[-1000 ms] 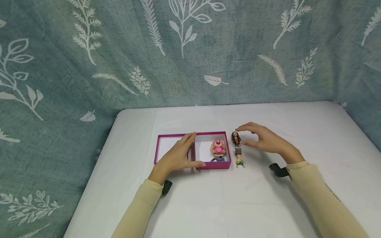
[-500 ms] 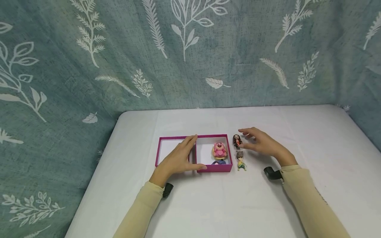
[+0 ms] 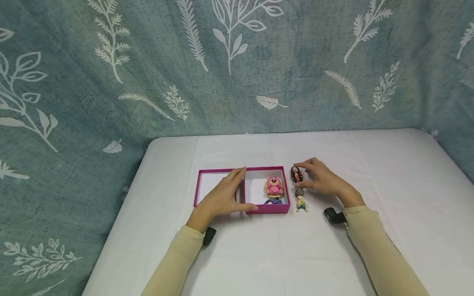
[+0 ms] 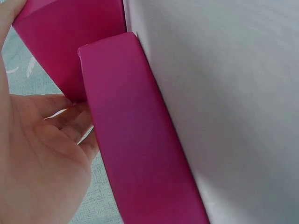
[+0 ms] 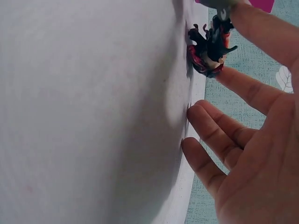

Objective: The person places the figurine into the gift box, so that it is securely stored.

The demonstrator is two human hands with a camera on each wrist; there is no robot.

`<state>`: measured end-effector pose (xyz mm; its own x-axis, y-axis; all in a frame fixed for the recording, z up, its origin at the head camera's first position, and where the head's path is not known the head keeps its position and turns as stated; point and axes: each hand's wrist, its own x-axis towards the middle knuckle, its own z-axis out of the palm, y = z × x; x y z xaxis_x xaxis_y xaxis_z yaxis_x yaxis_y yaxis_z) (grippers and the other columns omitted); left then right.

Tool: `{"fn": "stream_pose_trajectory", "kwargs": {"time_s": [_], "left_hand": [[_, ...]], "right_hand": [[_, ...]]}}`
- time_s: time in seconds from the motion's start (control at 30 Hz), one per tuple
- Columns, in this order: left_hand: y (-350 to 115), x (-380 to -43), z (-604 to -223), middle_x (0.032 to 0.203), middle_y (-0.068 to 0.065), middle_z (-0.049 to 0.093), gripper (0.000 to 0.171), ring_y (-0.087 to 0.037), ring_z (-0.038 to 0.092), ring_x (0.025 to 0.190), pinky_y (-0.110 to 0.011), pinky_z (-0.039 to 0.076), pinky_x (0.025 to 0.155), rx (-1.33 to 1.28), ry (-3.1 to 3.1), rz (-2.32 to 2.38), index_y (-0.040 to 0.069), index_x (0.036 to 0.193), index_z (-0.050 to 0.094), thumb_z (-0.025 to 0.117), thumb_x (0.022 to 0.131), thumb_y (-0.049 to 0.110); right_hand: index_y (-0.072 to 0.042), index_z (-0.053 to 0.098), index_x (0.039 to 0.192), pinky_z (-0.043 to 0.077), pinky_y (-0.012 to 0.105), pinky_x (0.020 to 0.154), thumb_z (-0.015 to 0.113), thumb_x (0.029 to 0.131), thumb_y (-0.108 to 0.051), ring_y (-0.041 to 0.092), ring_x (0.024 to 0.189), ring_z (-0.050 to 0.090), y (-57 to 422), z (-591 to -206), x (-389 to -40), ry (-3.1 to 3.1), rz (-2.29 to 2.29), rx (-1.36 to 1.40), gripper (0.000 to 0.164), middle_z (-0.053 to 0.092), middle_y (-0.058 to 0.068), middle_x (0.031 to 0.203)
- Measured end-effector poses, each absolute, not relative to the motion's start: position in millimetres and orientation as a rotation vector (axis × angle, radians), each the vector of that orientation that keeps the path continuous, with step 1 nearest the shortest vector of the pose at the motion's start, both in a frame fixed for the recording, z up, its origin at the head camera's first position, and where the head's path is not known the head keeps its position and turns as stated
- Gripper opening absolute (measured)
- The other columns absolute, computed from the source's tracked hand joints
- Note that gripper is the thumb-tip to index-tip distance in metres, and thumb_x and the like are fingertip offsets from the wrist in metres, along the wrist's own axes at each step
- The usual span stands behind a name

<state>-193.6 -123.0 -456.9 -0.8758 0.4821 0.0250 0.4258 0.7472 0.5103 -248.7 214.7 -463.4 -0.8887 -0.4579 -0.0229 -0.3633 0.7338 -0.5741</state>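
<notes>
My left hand [image 3: 220,197] spans the inner side of a magenta box [image 3: 270,209] with a white inside, thumb at the front wall and fingertips at the back rim; in the left wrist view the fingers curl behind the magenta wall [image 4: 70,51]. Inside the box lie a pink bear figurine [image 3: 274,187] and a dark blue figurine [image 3: 273,201], partly hidden by the front wall. To the right of the box, my right hand [image 3: 327,181] pinches a dark-haired doll figurine [image 3: 296,174] lengthwise, index fingertip at its head, thumb at its lower end.
A second doll figurine [image 3: 301,203] in yellow and green lies directly in front of the dark-haired one, near the thumb. Left of the box sits a shallow magenta-rimmed tray [image 3: 209,183], partly covered by my left hand. White cloth [image 3: 289,255] covers the table; a patterned curtain [image 3: 237,94] hangs behind.
My right hand has come in closer, its index finger and thumb closing onto the dark-haired doll figurine. The left hand keeps its place on the box. The view has shifted slightly.
</notes>
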Motion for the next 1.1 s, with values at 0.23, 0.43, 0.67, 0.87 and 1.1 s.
{"fn": "stream_pose_trajectory", "kwargs": {"time_s": [0.23,0.43,0.67,0.87,1.1], "left_hand": [[-122.9,-193.0,-455.9,0.161,-0.003,0.025,0.116,-0.022,0.031,0.146,-0.045,0.033,0.116,0.743,2.826,0.801,0.019,0.159,0.016,0.071,0.072,0.071],[-122.8,-192.3,-456.9,0.16,-0.003,0.026,0.116,-0.024,0.032,0.145,-0.046,0.034,0.115,0.741,2.823,0.808,0.018,0.158,0.017,0.072,0.071,0.071],[-122.7,-192.7,-457.2,0.16,-0.003,0.026,0.116,-0.023,0.033,0.145,-0.045,0.034,0.116,0.744,2.836,0.802,0.017,0.158,0.017,0.072,0.071,0.07],[-122.9,-193.2,-456.4,0.16,-0.004,0.026,0.116,-0.023,0.032,0.145,-0.046,0.034,0.116,0.745,2.841,0.793,0.017,0.158,0.017,0.072,0.071,0.07],[-122.8,-193.2,-456.5,0.16,-0.003,0.026,0.115,-0.023,0.032,0.145,-0.045,0.033,0.116,0.738,2.838,0.791,0.019,0.159,0.016,0.072,0.071,0.071]], "right_hand": [[-0.004,0.044,0.146,0.042,0.058,0.096,0.076,0.085,-0.032,0.037,0.114,0.049,213.0,-463.6,-249.0,2.783,-0.857,-0.652,0.075,0.044,0.024,0.132],[-0.003,0.046,0.144,0.042,0.057,0.095,0.078,0.084,-0.033,0.037,0.112,0.049,212.7,-465.8,-249.8,2.794,-0.836,-0.659,0.074,0.045,0.024,0.131],[-0.002,0.051,0.14,0.042,0.059,0.096,0.078,0.084,-0.032,0.037,0.114,0.05,213.3,-467.0,-249.9,2.81,-0.828,-0.675,0.069,0.045,0.024,0.131],[-0.001,0.052,0.138,0.042,0.058,0.097,0.079,0.083,-0.029,0.037,0.114,0.05,213.1,-466.6,-250.5,2.813,-0.852,-0.678,0.067,0.047,0.023,0.13],[0.002,0.054,0.133,0.041,0.058,0.102,0.083,0.079,-0.025,0.039,0.116,0.05,211.3,-463.1,-249.8,2.823,-0.882,-0.667,0.067,0.049,0.024,0.128]]}}
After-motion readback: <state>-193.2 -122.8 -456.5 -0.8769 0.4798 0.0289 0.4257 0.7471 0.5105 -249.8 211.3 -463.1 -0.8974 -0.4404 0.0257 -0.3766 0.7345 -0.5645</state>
